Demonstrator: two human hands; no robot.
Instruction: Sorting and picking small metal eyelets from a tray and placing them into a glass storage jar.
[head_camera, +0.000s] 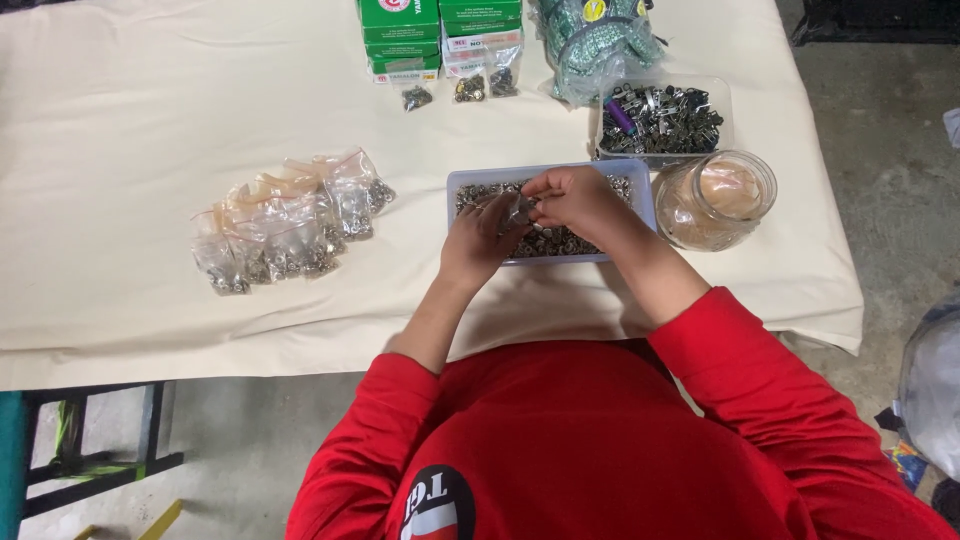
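Observation:
A shallow white tray full of small metal parts sits on the cream tablecloth in front of me. My left hand is over the tray's near left side, holding a small clear plastic bag. My right hand is just to its right, above the tray's middle, fingers pinched together at the bag's mouth. What the right fingers pinch is too small to tell. Both red sleeves reach in from the bottom.
A row of several filled clear bags lies to the left. A clear jar stands right of the tray, a clear box of dark metal clips behind it. Green boxes, small bags and a big bag of green items line the far edge.

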